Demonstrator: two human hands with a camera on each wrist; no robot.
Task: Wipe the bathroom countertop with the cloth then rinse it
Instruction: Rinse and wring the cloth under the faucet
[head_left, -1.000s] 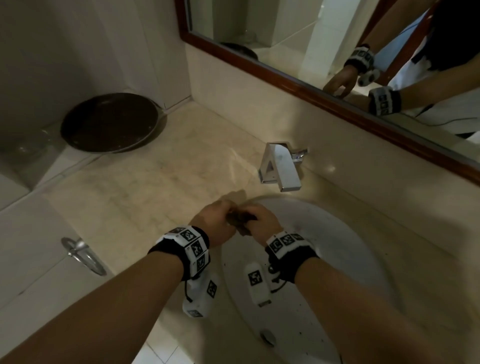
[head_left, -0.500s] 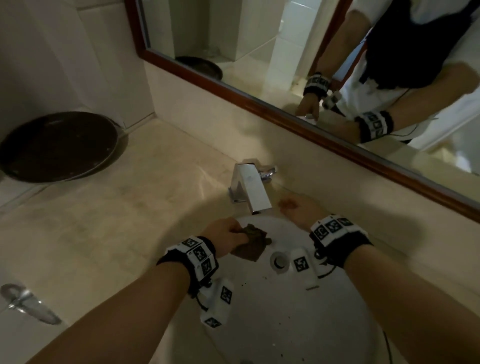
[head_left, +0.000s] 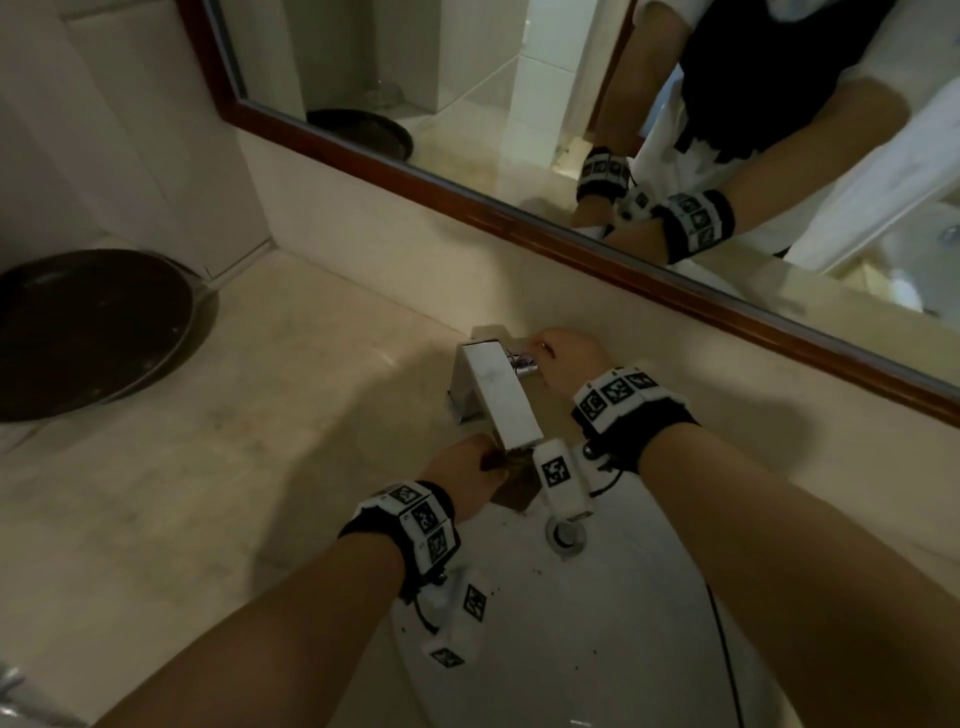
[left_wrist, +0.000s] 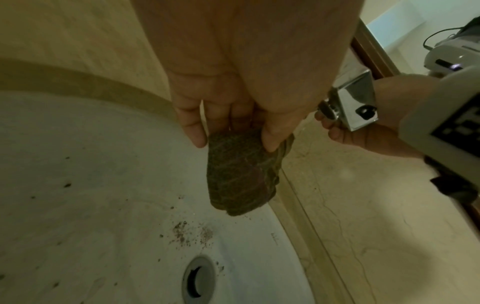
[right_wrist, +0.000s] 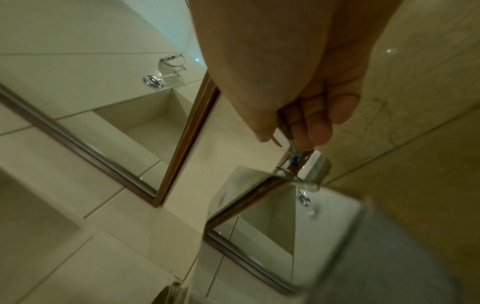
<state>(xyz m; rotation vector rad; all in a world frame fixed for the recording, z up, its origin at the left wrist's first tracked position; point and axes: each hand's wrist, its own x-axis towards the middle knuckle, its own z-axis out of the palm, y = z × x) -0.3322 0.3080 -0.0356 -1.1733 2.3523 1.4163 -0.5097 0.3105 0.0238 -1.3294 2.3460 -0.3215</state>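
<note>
Your left hand (head_left: 470, 475) is pinching the cloth (left_wrist: 240, 174), which is hanging just below the faucet (head_left: 498, 395) spout. Your right hand (head_left: 569, 364), fingers curled, is gripping the lever (right_wrist: 294, 153) behind it.

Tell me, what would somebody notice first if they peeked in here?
Probably the two hands at the white sink: the left hand pinches a dark cloth above the speckled basin, and the right hand holds the handle of the shiny square tap. Next, the big dark round tray on the counter's far left.
</note>
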